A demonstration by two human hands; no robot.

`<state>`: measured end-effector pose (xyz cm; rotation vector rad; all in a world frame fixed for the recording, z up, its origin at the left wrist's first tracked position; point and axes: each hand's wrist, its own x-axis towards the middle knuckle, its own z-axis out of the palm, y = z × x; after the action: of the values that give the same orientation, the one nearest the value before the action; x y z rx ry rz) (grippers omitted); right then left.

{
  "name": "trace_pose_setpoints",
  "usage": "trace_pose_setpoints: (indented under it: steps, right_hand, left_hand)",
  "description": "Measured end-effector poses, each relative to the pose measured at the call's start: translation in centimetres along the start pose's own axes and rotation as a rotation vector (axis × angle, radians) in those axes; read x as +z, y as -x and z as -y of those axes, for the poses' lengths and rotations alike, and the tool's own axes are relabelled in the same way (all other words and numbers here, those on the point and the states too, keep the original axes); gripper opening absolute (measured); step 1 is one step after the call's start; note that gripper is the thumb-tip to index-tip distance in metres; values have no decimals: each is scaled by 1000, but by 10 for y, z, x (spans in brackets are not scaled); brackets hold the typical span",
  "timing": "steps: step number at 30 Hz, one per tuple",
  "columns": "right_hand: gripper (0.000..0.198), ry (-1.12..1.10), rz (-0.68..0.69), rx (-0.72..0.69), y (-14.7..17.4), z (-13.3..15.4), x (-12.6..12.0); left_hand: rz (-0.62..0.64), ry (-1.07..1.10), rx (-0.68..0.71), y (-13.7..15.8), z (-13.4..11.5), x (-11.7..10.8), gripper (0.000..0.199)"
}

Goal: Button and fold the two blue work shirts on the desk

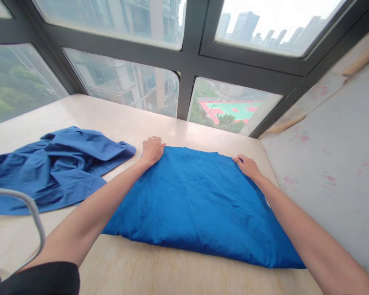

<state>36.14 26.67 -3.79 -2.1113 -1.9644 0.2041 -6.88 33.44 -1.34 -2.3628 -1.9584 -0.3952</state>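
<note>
A bright blue piece of folded cloth (199, 200), perhaps a garment, lies spread on the pale stone-like ledge (199, 266). A stitched seam runs along its narrower far edge, and the wide near edge looks like a rounded fold. At the far left corner, my left hand (153, 150), with a ring on one finger, is closed with its fingers curled over the cloth. My right hand (246, 166) pinches the far right corner between thumb and fingers. Between my hands the far edge is nearly straight, and light creases cross the middle. The undersides of both corners are hidden.
A second, duller blue cloth (67, 164) lies crumpled on the left. A grey curved cable or tube (33, 213) stands at the near left. Dark window frames (187, 82) bound the ledge at the back, and a flower-patterned wall (329, 164) on the right.
</note>
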Motion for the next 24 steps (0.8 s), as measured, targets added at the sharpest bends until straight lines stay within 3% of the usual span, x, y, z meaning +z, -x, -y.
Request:
trace_pose_setpoints:
  steps: [4, 6, 9, 11, 15, 24]
  right_hand:
    - [43, 106, -232, -7, 13, 40, -3]
    - [50, 95, -298, -121, 26, 74, 3]
    - [53, 71, -156, -427, 45, 121, 22]
    - [52, 69, -86, -481, 51, 135, 36]
    - [63, 78, -29, -351, 45, 120, 51]
    - [68, 135, 6, -193, 40, 52, 35]
  left_hand:
    - [-54, 63, 225, 28, -48, -7, 49]
    - [-11, 99, 380, 45, -74, -2, 58]
    - [77, 148, 507, 62, -101, 14, 67]
    - [126, 152, 502, 66, -104, 25, 70]
    - [121, 139, 452, 60, -87, 34, 71]
    - [174, 65, 315, 48, -37, 24, 72]
